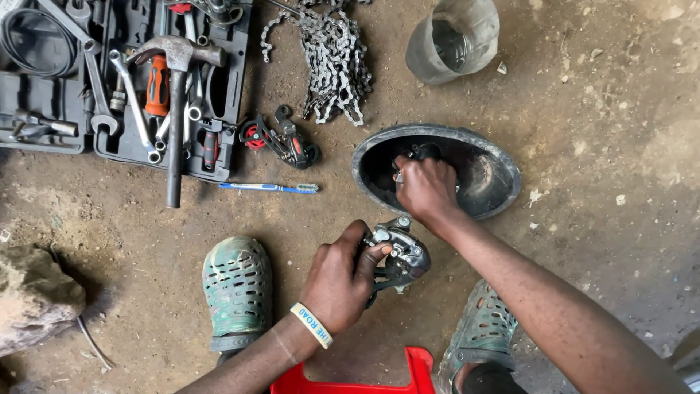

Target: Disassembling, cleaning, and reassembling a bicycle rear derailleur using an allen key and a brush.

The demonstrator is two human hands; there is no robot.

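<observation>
Got my left hand (337,281) clamped on the rear derailleur (397,255) over the dirt floor, right hand (425,188) closed on something in the black basin (503,164), so a greasy slip could drop it into grit.

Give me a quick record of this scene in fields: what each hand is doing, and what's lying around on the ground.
Left hand: grips a metal derailleur
Right hand: reaches into the black bowl, closed on a small part; what it is cannot be told
Ground: bicycle chain, second derailleur, blue toothbrush, grey cup
Tool case: open, with hammer and wrenches
Feet: green perforated clogs
</observation>
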